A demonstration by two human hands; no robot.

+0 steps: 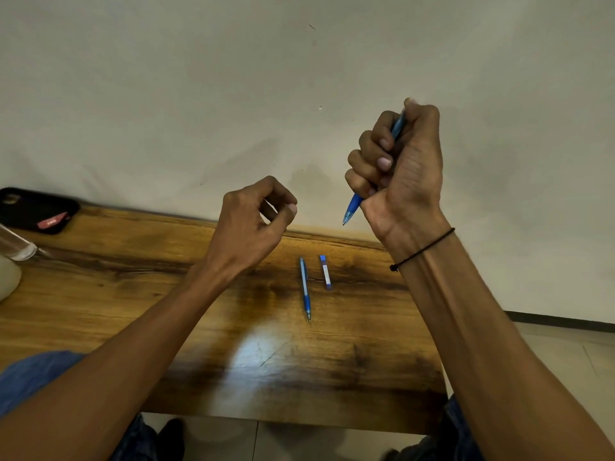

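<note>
My right hand (404, 174) is raised above the far edge of the wooden table (133, 304). It grips a blue mechanical pencil (352, 207) in a fist, with the tip pointing down and left and the thumb on the top end. My left hand (249, 224) hovers to the left of it with fingers curled. Its thumb and forefinger tips are close together, and I see nothing between them. A second blue mechanical pencil (304, 287) lies on the table below my hands, tip toward me. A small blue lead case (326, 272) lies just to its right.
A black phone (33, 209) with a red tag lies at the table's far left corner. A clear glass (16, 247) and a white rounded object (6, 281) are at the left edge. A pale wall stands behind the table, and tiled floor shows to the right and below.
</note>
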